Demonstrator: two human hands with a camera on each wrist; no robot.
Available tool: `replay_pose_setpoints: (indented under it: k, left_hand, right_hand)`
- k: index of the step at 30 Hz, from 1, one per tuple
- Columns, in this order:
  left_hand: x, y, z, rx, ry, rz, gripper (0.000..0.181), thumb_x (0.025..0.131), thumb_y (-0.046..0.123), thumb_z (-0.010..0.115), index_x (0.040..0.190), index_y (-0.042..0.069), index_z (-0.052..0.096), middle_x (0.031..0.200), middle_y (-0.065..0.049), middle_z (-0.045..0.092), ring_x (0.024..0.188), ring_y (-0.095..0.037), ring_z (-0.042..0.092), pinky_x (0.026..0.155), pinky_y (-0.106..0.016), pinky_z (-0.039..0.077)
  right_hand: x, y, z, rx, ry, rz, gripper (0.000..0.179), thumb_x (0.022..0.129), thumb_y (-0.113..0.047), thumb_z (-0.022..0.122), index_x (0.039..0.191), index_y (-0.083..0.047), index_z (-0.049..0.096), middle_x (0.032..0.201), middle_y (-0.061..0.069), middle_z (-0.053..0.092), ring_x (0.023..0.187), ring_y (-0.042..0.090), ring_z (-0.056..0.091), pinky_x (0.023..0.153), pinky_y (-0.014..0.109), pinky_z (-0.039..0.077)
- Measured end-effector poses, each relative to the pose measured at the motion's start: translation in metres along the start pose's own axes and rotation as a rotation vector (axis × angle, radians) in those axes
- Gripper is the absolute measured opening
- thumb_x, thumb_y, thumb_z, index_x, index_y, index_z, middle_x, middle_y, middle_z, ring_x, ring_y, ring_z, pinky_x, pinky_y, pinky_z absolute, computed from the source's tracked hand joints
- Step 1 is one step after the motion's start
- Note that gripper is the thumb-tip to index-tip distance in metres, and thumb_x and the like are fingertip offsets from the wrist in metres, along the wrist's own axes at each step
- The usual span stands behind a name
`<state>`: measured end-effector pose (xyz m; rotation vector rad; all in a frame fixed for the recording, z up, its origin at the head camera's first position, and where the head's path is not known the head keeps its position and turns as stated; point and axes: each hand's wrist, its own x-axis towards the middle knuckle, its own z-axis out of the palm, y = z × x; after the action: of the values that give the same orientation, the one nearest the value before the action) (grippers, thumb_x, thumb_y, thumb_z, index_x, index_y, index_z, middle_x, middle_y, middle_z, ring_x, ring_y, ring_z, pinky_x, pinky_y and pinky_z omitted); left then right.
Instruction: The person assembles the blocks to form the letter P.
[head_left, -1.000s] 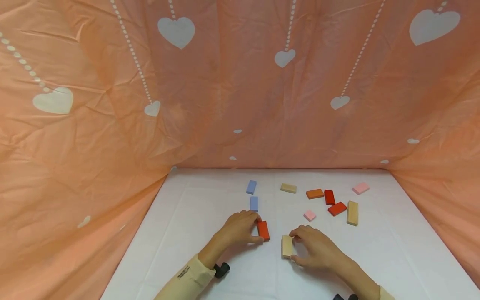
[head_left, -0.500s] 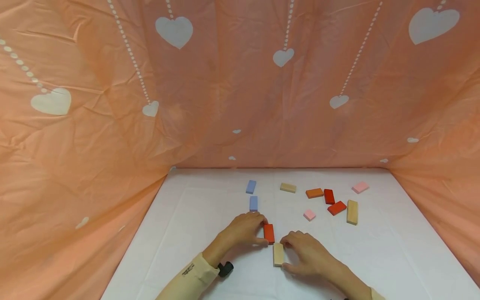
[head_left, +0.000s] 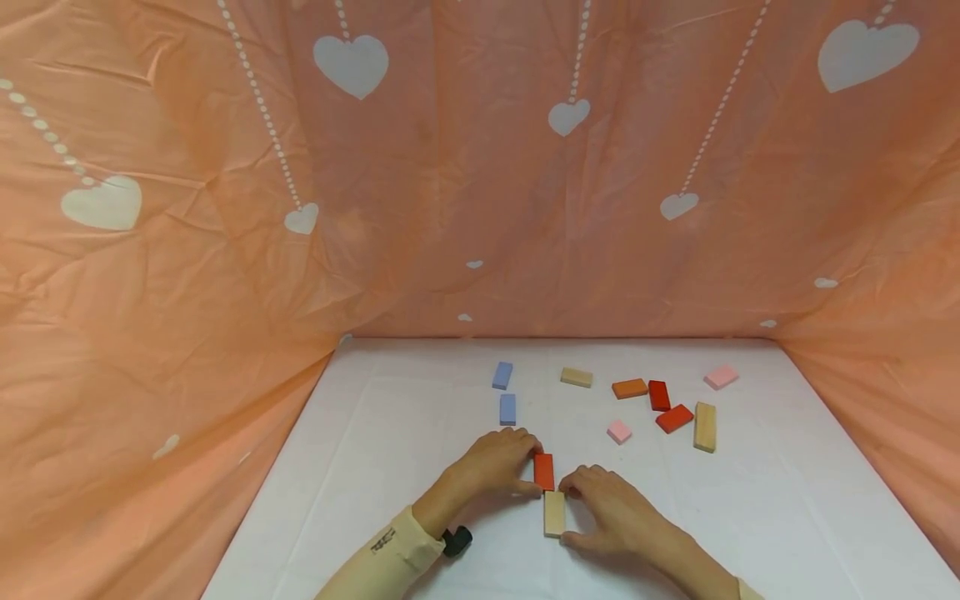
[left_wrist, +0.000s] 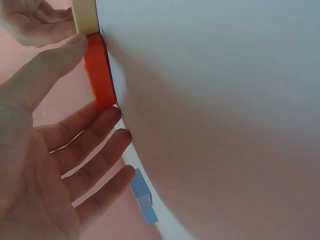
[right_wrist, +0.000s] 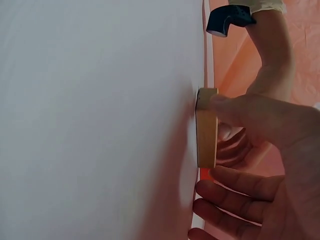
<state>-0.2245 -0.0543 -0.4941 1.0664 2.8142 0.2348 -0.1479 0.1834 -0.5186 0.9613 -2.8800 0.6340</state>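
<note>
My left hand (head_left: 497, 463) pinches a red wooden block (head_left: 543, 472) by its two short ends, thumb at the near end and index finger at the far end. My right hand (head_left: 611, 508) holds a plain wooden block (head_left: 554, 513) the same way, lengthwise between thumb and index finger. Both blocks lie flat on the white table. End to end, they form a line, the red one farther from me. In the left wrist view the red block (left_wrist: 101, 71) meets the plain one (left_wrist: 86, 17) right at the left thumb tip. The other fingers of each hand are spread loosely.
Two blue blocks (head_left: 507, 409) lie beyond my left hand. Farther back and right are a plain block (head_left: 577, 377), an orange block (head_left: 630, 388), two red blocks (head_left: 674, 418), a longer plain block (head_left: 705, 427) and two pink pieces (head_left: 619, 432). An orange heart-patterned curtain (head_left: 480, 167) encloses the table.
My left hand has slid the red block right and slightly nearer. My right hand has brought the plain block left and nearer, so their ends now meet.
</note>
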Motion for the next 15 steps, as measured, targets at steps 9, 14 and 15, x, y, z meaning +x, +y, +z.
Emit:
replay_pose_setpoints:
  k: [9,14,15]
  left_hand:
    - [-0.0014,-0.0045,0.0015,-0.009,0.034,-0.012,0.044,0.089,0.048,0.087,0.118,0.019,0.071,0.110,0.007,0.068,0.098,-0.011,0.063,0.082,-0.028,0.052]
    - [-0.0003,-0.0013,0.0012,0.007,0.032,-0.013,0.044,0.088,0.050,0.088,0.116,0.020,0.071,0.106,0.007,0.067,0.093,-0.011,0.062,0.080,-0.028,0.051]
    - [0.0000,-0.0007,0.0014,0.008,0.030,-0.017,0.044,0.088,0.050,0.088,0.116,0.020,0.071,0.106,0.007,0.067,0.093,-0.011,0.062,0.080,-0.028,0.051]
  right_hand:
    - [-0.0028,0.0017,-0.0031,0.036,-0.023,0.039,0.046,0.082,-0.049,0.092,0.110,-0.022,0.068,0.104,-0.015,0.061,0.098,0.008,0.057,0.094,0.039,0.056]
    - [-0.0011,0.0000,-0.0033,0.013,-0.023,0.025,0.046,0.081,-0.051,0.092,0.109,-0.022,0.069,0.103,-0.015,0.061,0.097,0.009,0.056,0.091,0.038,0.055]
    - [-0.0008,-0.0004,-0.0032,0.011,-0.025,0.026,0.046,0.081,-0.050,0.092,0.109,-0.022,0.069,0.102,-0.015,0.061,0.096,0.009,0.056,0.091,0.038,0.055]
